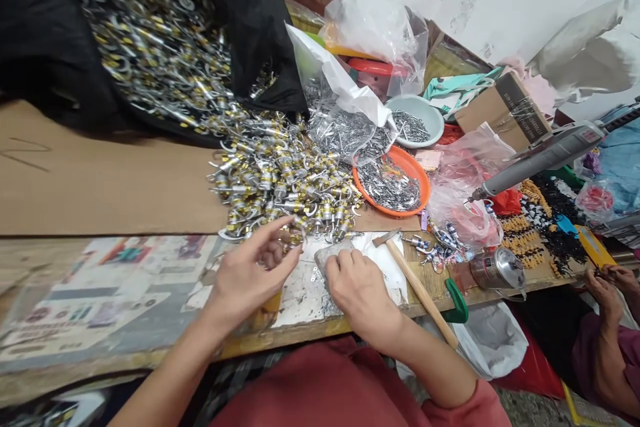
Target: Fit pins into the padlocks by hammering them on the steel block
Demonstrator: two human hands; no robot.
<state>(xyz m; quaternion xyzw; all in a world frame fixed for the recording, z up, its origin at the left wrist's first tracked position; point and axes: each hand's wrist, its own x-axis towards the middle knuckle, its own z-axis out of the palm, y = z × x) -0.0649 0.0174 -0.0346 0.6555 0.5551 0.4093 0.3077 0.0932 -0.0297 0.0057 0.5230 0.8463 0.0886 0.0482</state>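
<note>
My left hand (250, 273) is raised at the front edge of a heap of silver-and-yellow metal pieces with curved hooks (285, 173). Its thumb and fingers curl around a small hooked metal piece (299, 232), which is blurred. My right hand (363, 290) rests on a grey block (327, 255), its fingers curled down and pressed together; whatever they pinch is hidden. Under the block lies a stained white sheet (295, 297) with tiny metal plates on it. A hammer (420, 290) with a wooden handle lies right of my right hand, its handle past the table edge.
Behind are an orange tray (425, 190) of small metal parts, a pale bowl (435, 123) of pins and a black bag (265, 20) spilling metal pieces. A grey electric screwdriver (545, 160) hangs at right, above a metal cup (495, 270). Another person's hands (607, 290) work far right.
</note>
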